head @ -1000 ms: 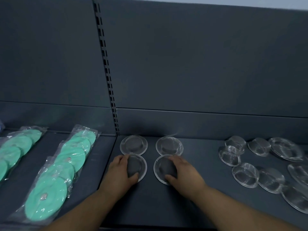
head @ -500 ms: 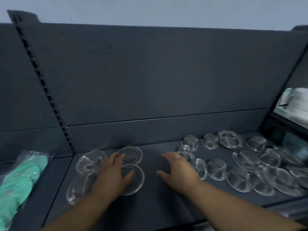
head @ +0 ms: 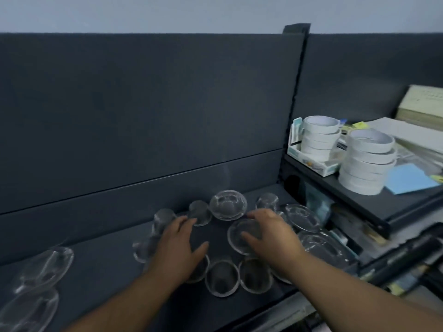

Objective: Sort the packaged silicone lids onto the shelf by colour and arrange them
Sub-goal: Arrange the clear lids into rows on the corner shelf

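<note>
Dark shelf (head: pixel 107 255) under grey wall (head: pixel 143 13) holds scattered clear lids (head: pixel 221 277).

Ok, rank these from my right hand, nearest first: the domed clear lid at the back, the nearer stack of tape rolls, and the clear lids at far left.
1. Domed clear lid, just behind the right hand.
2. Stack of tape rolls, higher up on the right.
3. Far-left clear lids, away across to the left.

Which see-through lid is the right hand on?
The flat round lid just in front of the big domed lid. The right hand spreads its fingers over it.
</note>
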